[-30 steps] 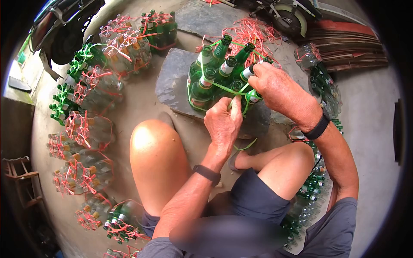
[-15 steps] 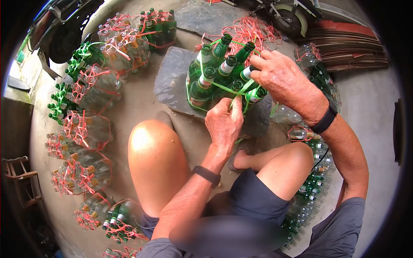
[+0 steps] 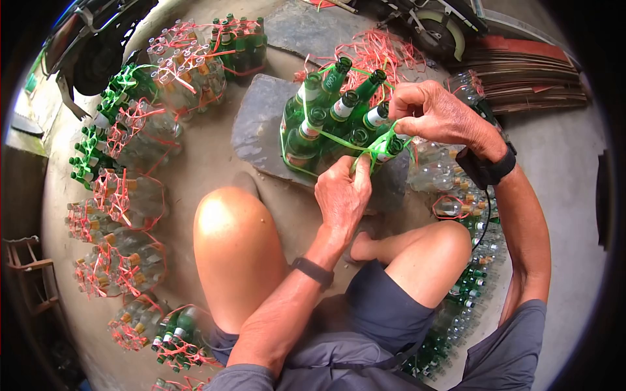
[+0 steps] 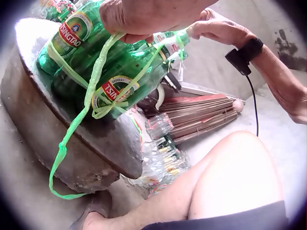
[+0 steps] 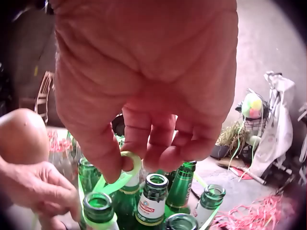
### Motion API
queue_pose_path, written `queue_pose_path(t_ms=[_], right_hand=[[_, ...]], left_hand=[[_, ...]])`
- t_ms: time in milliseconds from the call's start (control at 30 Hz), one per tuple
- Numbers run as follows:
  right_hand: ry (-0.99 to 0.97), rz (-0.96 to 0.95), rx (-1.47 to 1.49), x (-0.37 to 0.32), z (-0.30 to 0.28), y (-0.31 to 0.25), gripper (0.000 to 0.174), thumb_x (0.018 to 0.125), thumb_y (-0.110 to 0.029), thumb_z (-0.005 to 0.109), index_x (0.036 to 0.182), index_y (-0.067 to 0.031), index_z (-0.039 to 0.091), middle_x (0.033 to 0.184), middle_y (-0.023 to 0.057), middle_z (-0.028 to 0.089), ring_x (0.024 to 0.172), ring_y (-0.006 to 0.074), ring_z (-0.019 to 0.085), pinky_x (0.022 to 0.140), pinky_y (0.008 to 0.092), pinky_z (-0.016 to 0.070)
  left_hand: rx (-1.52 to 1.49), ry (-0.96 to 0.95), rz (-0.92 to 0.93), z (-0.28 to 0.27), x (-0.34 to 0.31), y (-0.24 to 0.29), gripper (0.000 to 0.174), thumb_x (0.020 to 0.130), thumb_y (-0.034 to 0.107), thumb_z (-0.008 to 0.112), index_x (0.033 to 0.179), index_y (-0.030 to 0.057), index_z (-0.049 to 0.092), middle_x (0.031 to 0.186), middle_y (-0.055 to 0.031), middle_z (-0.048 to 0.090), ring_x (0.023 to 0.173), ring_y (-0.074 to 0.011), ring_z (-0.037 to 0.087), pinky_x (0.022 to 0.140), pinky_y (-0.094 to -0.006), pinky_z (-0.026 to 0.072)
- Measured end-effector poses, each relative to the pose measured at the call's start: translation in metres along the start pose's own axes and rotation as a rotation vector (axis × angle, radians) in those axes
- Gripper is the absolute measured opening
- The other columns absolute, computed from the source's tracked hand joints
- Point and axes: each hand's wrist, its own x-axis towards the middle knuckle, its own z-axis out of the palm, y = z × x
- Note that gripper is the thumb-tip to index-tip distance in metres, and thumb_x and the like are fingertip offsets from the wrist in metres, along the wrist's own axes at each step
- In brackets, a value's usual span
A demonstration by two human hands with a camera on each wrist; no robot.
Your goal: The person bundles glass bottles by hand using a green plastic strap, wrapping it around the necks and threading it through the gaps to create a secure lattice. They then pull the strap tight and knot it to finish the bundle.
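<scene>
Several green beer bottles (image 3: pixel 342 107) stand bunched upright on a grey stone slab (image 3: pixel 261 124), with a light green plastic strap (image 3: pixel 332 137) around them. At the near right bottle neck, my left hand (image 3: pixel 344 192) pinches the strap between thumb and index finger. A long loose tail of strap (image 4: pixel 91 91) hangs below that hand in the left wrist view. Just to the right, my right hand (image 3: pixel 437 114) pinches another part of the strap; the right wrist view shows this looped piece (image 5: pixel 122 177) between thumb and index finger. Red-and-white Tsingtao labels (image 4: pixel 115 91) face the left wrist camera.
Bundles of clear bottles (image 3: pixel 134 195) tied with red strap line the floor at left. More green and clear bottles (image 3: pixel 466 287) lie along the right. A heap of red strap (image 3: pixel 385 55) lies behind the slab, near stacked flat cardboard (image 3: pixel 521 75) and a motorbike wheel (image 3: pixel 440 32).
My right hand has shifted a little to the right and turned, drawing the strap around the near right bottle neck. My left hand has stayed almost in place, still pinching the strap.
</scene>
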Motion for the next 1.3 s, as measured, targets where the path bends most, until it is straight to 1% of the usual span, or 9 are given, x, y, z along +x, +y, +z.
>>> queue_pose_path(t_ms=[133, 267, 333, 833, 867, 933, 1067, 1133, 1300], right_hand=[[-0.085, 0.223, 0.264, 0.001, -0.001, 0.004, 0.017, 0.090, -0.011, 0.074, 0.082, -0.0005, 0.063, 0.075, -0.0036, 0.060, 0.073, 0.0069, 0.052, 0.066, 0.0321, 0.0458], [-0.087, 0.204, 0.342, 0.004, -0.003, 0.014, 0.016, 0.091, -0.012, 0.075, 0.083, -0.0019, 0.065, 0.074, -0.0042, 0.056, 0.073, 0.0055, 0.050, 0.064, 0.0296, 0.0434], [-0.077, 0.158, 0.150, 0.008, -0.005, 0.017, 0.017, 0.092, -0.013, 0.076, 0.085, -0.0011, 0.066, 0.073, -0.0029, 0.057, 0.073, 0.0048, 0.051, 0.062, 0.0306, 0.0430], [-0.003, -0.073, -0.036, 0.030, -0.001, 0.039, 0.021, 0.093, -0.019, 0.077, 0.093, 0.0004, 0.069, 0.077, 0.0109, 0.070, 0.071, 0.0171, 0.066, 0.066, 0.0369, 0.0531], [0.009, -0.088, -0.070, 0.031, 0.000, 0.040, 0.023, 0.093, -0.020, 0.077, 0.091, 0.0004, 0.067, 0.077, 0.0117, 0.069, 0.071, 0.0182, 0.067, 0.066, 0.0374, 0.0530], [0.021, -0.104, -0.104, 0.033, 0.001, 0.042, 0.025, 0.093, -0.022, 0.078, 0.090, 0.0003, 0.065, 0.076, 0.0124, 0.069, 0.070, 0.0192, 0.067, 0.066, 0.0379, 0.0530], [0.037, -0.089, -0.110, 0.034, 0.004, 0.047, 0.029, 0.094, -0.024, 0.078, 0.088, -0.0001, 0.063, 0.074, 0.0102, 0.065, 0.068, 0.0168, 0.063, 0.065, 0.0365, 0.0520], [0.026, -0.061, -0.085, 0.035, 0.005, 0.051, 0.030, 0.095, -0.024, 0.079, 0.088, -0.0002, 0.062, 0.073, 0.0086, 0.064, 0.068, 0.0152, 0.061, 0.065, 0.0358, 0.0515], [0.034, -0.052, 0.112, 0.038, 0.008, 0.058, 0.030, 0.097, -0.022, 0.080, 0.086, -0.0002, 0.062, 0.072, 0.0024, 0.060, 0.072, 0.0094, 0.056, 0.064, 0.0349, 0.0489]], left_hand=[[-0.013, -0.029, -0.021, 0.002, -0.002, 0.002, 0.040, 0.101, 0.034, 0.073, 0.082, -0.0008, 0.070, 0.069, -0.0220, 0.066, 0.067, -0.0458, 0.066, 0.065, -0.0519, 0.0515], [-0.027, -0.034, -0.016, 0.006, -0.003, -0.001, 0.039, 0.101, 0.034, 0.074, 0.083, -0.0010, 0.070, 0.069, -0.0219, 0.066, 0.067, -0.0453, 0.067, 0.065, -0.0520, 0.0513], [-0.072, 0.025, 0.051, 0.009, -0.003, -0.003, 0.041, 0.101, 0.029, 0.074, 0.080, -0.0057, 0.065, 0.063, -0.0215, 0.055, 0.055, -0.0258, 0.046, 0.058, -0.0444, 0.0454], [-0.144, -0.047, -0.022, 0.008, -0.002, 0.000, 0.040, 0.100, 0.026, 0.077, 0.079, -0.0046, 0.062, 0.061, -0.0145, 0.048, 0.060, -0.0154, 0.042, 0.056, -0.0395, 0.0421], [-0.144, -0.047, -0.021, 0.008, -0.002, 0.000, 0.040, 0.100, 0.026, 0.077, 0.079, -0.0046, 0.062, 0.061, -0.0145, 0.048, 0.060, -0.0154, 0.042, 0.056, -0.0395, 0.0421], [-0.113, -0.032, 0.019, 0.007, -0.003, 0.001, 0.043, 0.100, 0.033, 0.076, 0.078, 0.0004, 0.060, 0.059, -0.0157, 0.052, 0.053, -0.0333, 0.050, 0.058, -0.0458, 0.0471], [-0.140, -0.057, -0.006, 0.012, -0.003, -0.005, 0.040, 0.100, 0.032, 0.076, 0.080, 0.0004, 0.063, 0.060, -0.0159, 0.053, 0.055, -0.0343, 0.053, 0.060, -0.0460, 0.0485], [-0.129, -0.059, -0.019, 0.011, -0.003, -0.003, 0.034, 0.100, 0.025, 0.076, 0.086, -0.0050, 0.068, 0.062, -0.0099, 0.052, 0.061, -0.0127, 0.046, 0.058, -0.0373, 0.0439], [-0.144, -0.050, -0.016, 0.012, -0.004, -0.005, 0.031, 0.100, 0.024, 0.075, 0.090, -0.0049, 0.070, 0.062, -0.0097, 0.053, 0.062, -0.0124, 0.046, 0.058, -0.0369, 0.0443]])
